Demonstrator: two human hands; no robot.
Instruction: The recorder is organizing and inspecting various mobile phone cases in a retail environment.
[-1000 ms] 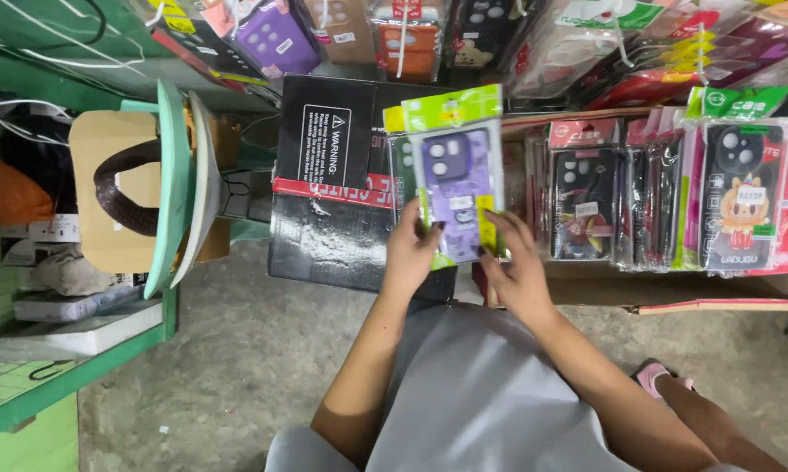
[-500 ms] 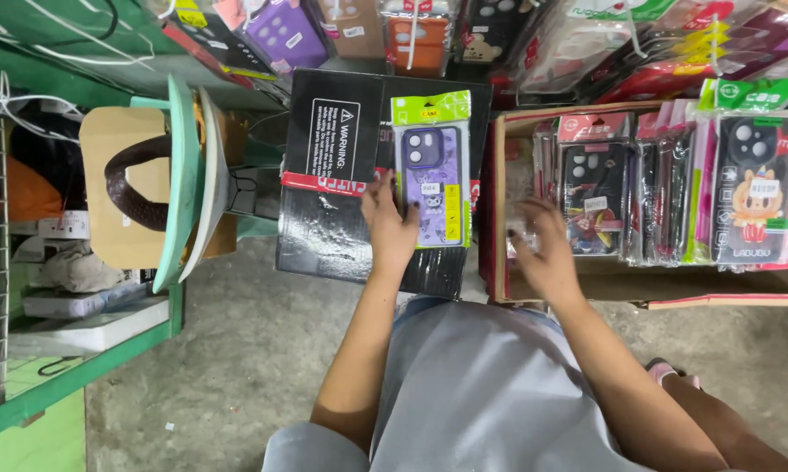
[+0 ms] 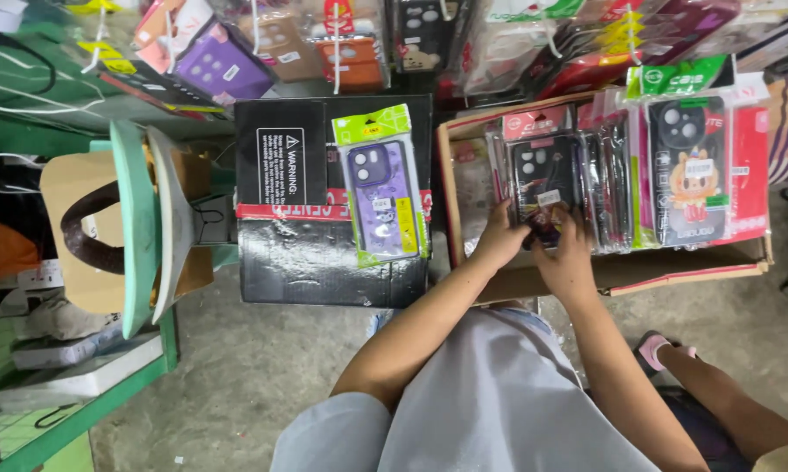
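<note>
A purple phone case in a clear packet with a green header (image 3: 381,188) lies on top of a black box (image 3: 324,253), free of both hands. My left hand (image 3: 501,238) and my right hand (image 3: 567,252) are both inside an open cardboard box (image 3: 673,267) of packaged phone cases. The two hands meet on a dark packaged case (image 3: 547,214) among the upright packets. Their fingers curl around it from each side.
More packaged cases stand in the cardboard box, among them one with a cartoon figure (image 3: 689,170). Others hang at the top, such as a purple one (image 3: 224,65). A green stool (image 3: 141,227) and a green shelf frame (image 3: 79,411) stand at left. The floor is grey concrete.
My left hand set the purple case down on the black box and let go. It then moved right into the cardboard box, joining my right hand on a dark case.
</note>
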